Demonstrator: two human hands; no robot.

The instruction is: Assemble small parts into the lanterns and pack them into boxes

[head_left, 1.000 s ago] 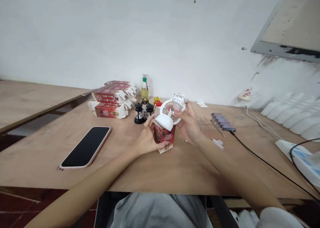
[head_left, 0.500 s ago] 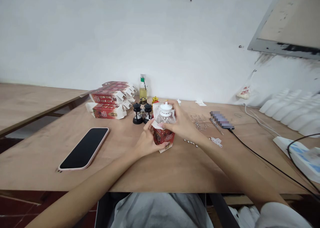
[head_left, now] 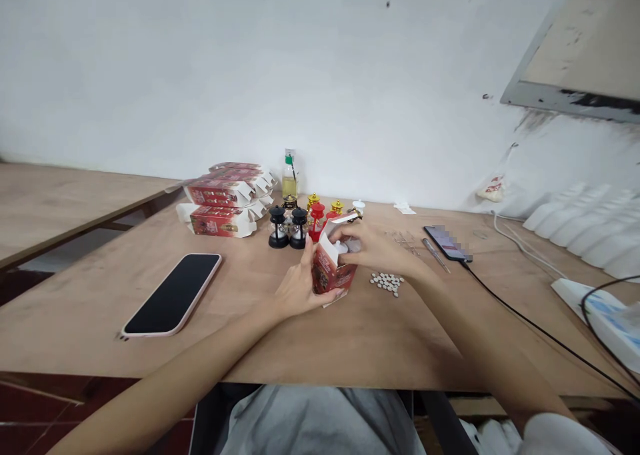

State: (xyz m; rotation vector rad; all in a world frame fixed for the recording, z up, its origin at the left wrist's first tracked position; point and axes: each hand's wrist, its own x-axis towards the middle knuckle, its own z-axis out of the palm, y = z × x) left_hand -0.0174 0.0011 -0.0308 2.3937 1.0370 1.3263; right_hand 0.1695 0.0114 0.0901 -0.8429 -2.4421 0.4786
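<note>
My left hand (head_left: 295,287) is wrapped round a red printed cardboard box (head_left: 330,275), its thumb up along the left side. The box stands open at the top, with white flaps raised. My right hand (head_left: 367,247) reaches into the opening, fingers closed about a small white lantern (head_left: 341,246). Only the lantern's white top shows; its body is hidden inside the box. Just behind the box are small red lanterns (head_left: 317,220), black lanterns (head_left: 299,228) and a gold-topped lantern (head_left: 337,206).
Folded red boxes (head_left: 220,222) are piled at back left, near a green-capped bottle (head_left: 289,182). A phone (head_left: 173,295) lies left. On the right are small silver discs (head_left: 387,282), a screwdriver (head_left: 436,255), a cabled phone (head_left: 447,244) and a power strip (head_left: 595,315).
The white lantern has gone down into the box; only its top now shows. My right hand has followed it into the opening. My left hand still holds the box.
</note>
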